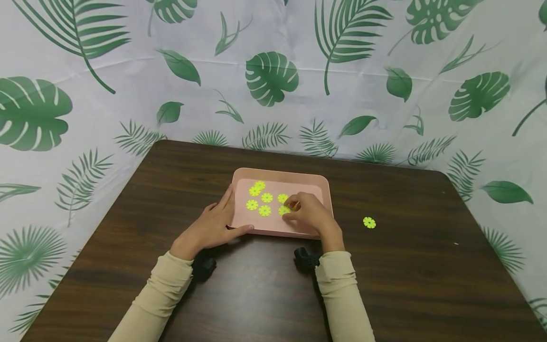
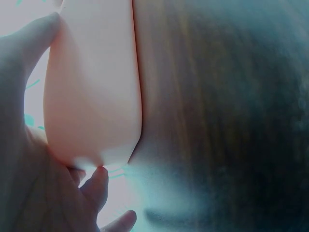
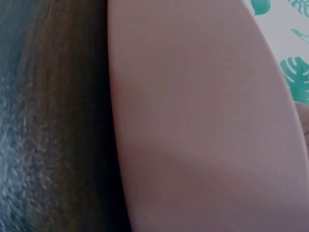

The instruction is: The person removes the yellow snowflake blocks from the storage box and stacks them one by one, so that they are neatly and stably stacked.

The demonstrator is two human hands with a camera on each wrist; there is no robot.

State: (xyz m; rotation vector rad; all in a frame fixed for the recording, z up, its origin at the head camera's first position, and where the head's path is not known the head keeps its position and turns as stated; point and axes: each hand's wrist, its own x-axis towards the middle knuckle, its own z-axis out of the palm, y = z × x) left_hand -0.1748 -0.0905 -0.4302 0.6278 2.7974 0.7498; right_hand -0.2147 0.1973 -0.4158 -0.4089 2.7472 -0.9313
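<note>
- The pink tray sits on the dark table, long axis running left to right.
- The left hand lies with fingers extended along its left wall, thumb at the near rim, steadying without grasping.
- The right hand, over the tray's right half, pinches a yellow disc, tilted off flat.
- Other yellow discs lie inside, two overlapping far left; the right hand blocks part of the floor.
- A stray disc lies flat rightward, beyond the wall.
</note>
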